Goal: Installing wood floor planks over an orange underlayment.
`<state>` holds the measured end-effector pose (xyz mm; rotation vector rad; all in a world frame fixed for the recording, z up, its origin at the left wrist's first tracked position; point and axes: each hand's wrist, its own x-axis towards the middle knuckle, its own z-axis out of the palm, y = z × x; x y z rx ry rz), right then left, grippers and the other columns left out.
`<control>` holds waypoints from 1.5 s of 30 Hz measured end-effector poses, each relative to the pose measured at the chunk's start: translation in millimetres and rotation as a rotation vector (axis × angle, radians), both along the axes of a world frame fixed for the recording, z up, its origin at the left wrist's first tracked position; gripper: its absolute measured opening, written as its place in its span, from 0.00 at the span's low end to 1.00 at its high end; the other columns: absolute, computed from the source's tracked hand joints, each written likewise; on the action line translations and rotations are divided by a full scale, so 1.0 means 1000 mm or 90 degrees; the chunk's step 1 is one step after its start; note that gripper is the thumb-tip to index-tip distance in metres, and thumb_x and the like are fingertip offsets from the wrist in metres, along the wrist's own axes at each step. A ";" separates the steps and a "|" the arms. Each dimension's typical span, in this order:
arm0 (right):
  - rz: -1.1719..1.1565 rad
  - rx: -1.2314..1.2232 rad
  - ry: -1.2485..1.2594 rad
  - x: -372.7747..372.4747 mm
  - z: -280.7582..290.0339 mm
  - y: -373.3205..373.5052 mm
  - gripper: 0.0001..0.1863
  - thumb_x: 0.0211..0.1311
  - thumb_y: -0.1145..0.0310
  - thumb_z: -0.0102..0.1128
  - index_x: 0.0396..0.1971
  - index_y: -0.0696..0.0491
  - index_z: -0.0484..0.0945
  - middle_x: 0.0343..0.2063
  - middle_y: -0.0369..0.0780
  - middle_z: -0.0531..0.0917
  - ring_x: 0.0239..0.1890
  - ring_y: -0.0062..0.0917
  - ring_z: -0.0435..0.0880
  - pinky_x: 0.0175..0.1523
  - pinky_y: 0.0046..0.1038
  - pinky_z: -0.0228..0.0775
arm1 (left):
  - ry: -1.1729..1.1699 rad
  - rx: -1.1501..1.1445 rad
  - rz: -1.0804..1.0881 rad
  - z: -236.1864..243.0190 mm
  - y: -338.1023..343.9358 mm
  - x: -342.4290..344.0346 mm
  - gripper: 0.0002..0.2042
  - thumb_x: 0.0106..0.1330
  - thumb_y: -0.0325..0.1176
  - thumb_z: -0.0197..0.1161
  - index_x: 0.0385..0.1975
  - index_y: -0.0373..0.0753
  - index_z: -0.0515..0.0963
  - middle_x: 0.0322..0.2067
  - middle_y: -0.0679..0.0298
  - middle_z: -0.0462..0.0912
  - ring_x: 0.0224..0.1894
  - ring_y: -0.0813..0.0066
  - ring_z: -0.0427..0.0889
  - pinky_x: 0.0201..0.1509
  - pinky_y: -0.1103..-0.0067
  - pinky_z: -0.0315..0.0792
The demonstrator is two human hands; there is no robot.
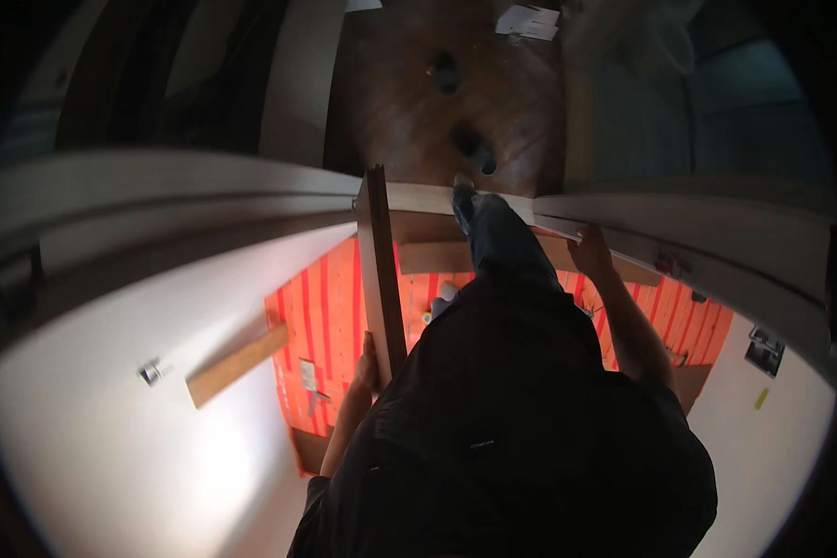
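From here, the long brown board (379,270) reaches across the threshold (423,197), left hand (370,365) gripping its side; the right hand (588,251) is at the door frame (642,221), its grip unclear to me; likely carrying it through; next calls for clearing the frame.

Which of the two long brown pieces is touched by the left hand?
The darker, longer piece, against the left hand; the lighter, shorter piece is farther left.
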<state>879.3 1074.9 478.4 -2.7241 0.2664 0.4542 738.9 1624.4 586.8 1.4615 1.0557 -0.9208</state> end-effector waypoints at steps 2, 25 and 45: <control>-0.007 -0.025 -0.053 0.005 -0.017 -0.009 0.23 0.60 0.58 0.67 0.49 0.59 0.79 0.50 0.56 0.80 0.54 0.50 0.79 0.59 0.45 0.73 | 0.005 -0.035 0.028 -0.027 0.007 0.050 0.54 0.64 0.80 0.42 0.68 0.28 0.66 0.60 0.43 0.77 0.58 0.53 0.80 0.61 0.63 0.76; -0.451 -0.009 0.146 0.055 -0.010 -0.014 0.22 0.58 0.61 0.63 0.45 0.63 0.82 0.48 0.58 0.81 0.54 0.51 0.80 0.62 0.45 0.71 | 0.111 -0.188 0.040 0.053 -0.083 0.542 0.42 0.60 0.80 0.50 0.50 0.44 0.81 0.42 0.57 0.82 0.45 0.63 0.81 0.47 0.59 0.76; -0.232 0.132 0.286 0.444 -0.023 -0.073 0.21 0.66 0.55 0.62 0.48 0.57 0.84 0.40 0.51 0.88 0.46 0.40 0.88 0.51 0.38 0.79 | 0.148 -0.173 0.123 -0.060 -0.017 0.725 0.52 0.63 0.78 0.48 0.74 0.35 0.60 0.69 0.50 0.68 0.68 0.55 0.71 0.71 0.61 0.65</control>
